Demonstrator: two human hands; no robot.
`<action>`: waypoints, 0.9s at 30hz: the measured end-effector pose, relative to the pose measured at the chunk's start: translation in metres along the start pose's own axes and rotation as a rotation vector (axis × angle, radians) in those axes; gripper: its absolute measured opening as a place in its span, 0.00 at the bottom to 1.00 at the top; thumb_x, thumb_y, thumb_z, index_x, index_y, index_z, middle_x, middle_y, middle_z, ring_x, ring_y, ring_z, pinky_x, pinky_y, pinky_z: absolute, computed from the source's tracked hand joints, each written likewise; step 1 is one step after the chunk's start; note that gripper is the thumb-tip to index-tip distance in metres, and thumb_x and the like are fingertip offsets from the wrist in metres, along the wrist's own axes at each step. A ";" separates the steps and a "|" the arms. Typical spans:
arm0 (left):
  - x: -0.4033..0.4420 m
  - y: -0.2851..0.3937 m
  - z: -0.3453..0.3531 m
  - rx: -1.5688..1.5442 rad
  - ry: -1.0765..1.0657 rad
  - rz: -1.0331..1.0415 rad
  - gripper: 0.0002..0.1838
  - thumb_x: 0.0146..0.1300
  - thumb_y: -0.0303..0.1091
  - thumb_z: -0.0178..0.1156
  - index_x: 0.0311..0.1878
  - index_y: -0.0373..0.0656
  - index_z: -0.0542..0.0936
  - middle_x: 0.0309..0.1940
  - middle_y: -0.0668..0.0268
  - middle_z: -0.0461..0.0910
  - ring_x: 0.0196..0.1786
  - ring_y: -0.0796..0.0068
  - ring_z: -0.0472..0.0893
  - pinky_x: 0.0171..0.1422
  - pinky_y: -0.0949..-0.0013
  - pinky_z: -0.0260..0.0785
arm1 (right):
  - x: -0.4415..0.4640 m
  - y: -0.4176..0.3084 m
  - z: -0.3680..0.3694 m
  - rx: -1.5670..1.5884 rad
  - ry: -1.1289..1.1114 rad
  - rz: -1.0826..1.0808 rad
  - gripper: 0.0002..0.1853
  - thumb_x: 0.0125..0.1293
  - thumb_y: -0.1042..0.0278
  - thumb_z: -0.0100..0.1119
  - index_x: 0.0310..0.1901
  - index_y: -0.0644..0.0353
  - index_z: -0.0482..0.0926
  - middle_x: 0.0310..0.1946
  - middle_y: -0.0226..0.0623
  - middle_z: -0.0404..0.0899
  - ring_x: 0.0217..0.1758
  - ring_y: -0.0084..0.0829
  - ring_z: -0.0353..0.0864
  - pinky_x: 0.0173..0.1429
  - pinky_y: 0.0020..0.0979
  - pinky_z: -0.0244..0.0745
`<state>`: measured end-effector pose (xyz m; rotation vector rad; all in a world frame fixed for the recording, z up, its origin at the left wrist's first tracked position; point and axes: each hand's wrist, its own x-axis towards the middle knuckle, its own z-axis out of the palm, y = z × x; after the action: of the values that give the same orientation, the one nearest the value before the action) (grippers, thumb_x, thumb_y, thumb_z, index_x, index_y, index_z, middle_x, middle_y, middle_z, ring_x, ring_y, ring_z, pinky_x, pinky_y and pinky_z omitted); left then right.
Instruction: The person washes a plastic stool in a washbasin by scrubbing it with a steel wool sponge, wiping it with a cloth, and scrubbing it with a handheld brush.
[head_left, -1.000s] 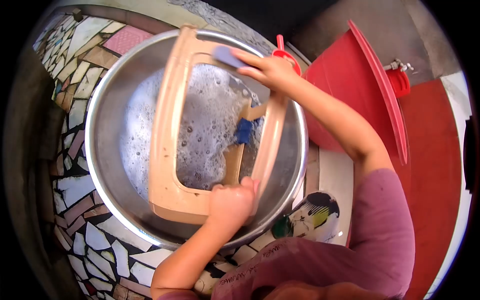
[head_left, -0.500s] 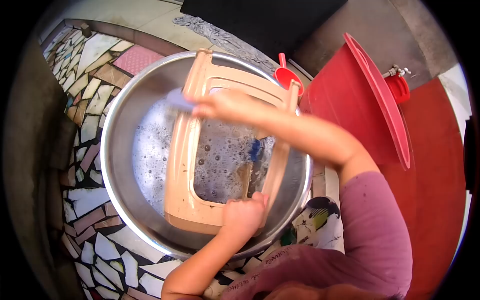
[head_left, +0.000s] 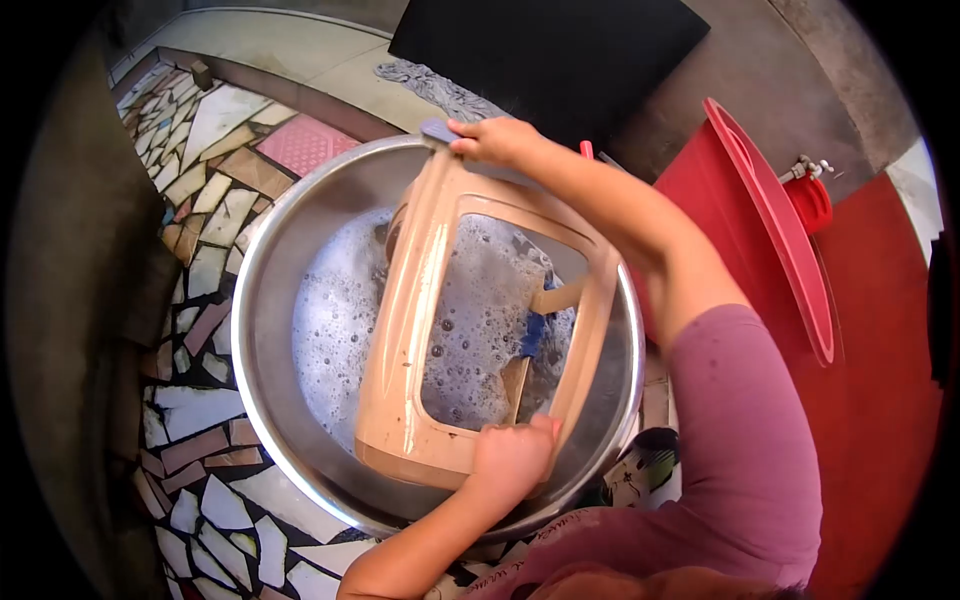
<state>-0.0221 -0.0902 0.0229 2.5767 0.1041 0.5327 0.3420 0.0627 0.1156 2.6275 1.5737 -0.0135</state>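
A beige plastic frame [head_left: 395, 370] with a large rectangular opening leans tilted inside a wide metal basin [head_left: 262, 400] of foamy water [head_left: 340, 320]. My left hand [head_left: 512, 460] is closed around its near edge. At the frame's far upper corner, my right hand [head_left: 495, 140] grips a small purple scrubber [head_left: 438, 130], which rests against that corner; its working face is hidden. Through the opening, a blue piece [head_left: 533, 335] and thin beige bars show in the water.
A large red tub [head_left: 740, 230] stands tilted at the right, near a metal tap [head_left: 810, 168]. Behind the basin lie a grey cloth [head_left: 440, 90] and a black panel [head_left: 540, 60]. Broken-tile paving [head_left: 200, 410] runs along the left, with a pink tile [head_left: 307, 143].
My right hand has moved the scrubber up and away, from the frame's left side to its far corner. The frame has tilted a little, and the whole view has shifted slightly.
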 end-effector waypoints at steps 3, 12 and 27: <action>0.001 0.000 -0.004 -0.018 -0.013 -0.020 0.21 0.68 0.48 0.58 0.20 0.51 0.72 0.06 0.69 0.70 0.09 0.70 0.73 0.18 0.64 0.67 | -0.029 -0.022 0.001 0.036 0.047 -0.013 0.29 0.71 0.37 0.46 0.71 0.32 0.67 0.50 0.44 0.83 0.52 0.49 0.82 0.55 0.45 0.76; 0.000 -0.007 -0.010 0.023 -0.084 0.003 0.18 0.69 0.47 0.56 0.23 0.50 0.73 0.08 0.70 0.74 0.11 0.70 0.76 0.21 0.64 0.68 | 0.000 -0.011 0.011 0.032 0.100 -0.083 0.28 0.71 0.37 0.45 0.70 0.33 0.69 0.49 0.44 0.83 0.52 0.48 0.82 0.55 0.44 0.75; -0.003 0.000 -0.017 -0.014 -0.022 0.001 0.21 0.67 0.47 0.59 0.19 0.49 0.73 0.05 0.67 0.70 0.09 0.67 0.74 0.16 0.64 0.68 | -0.033 -0.016 -0.006 -0.013 0.035 -0.083 0.27 0.73 0.41 0.46 0.71 0.31 0.66 0.44 0.45 0.85 0.47 0.49 0.84 0.50 0.46 0.77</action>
<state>-0.0314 -0.0827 0.0356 2.5689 0.0907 0.5033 0.3117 0.0419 0.1226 2.5644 1.6871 0.0378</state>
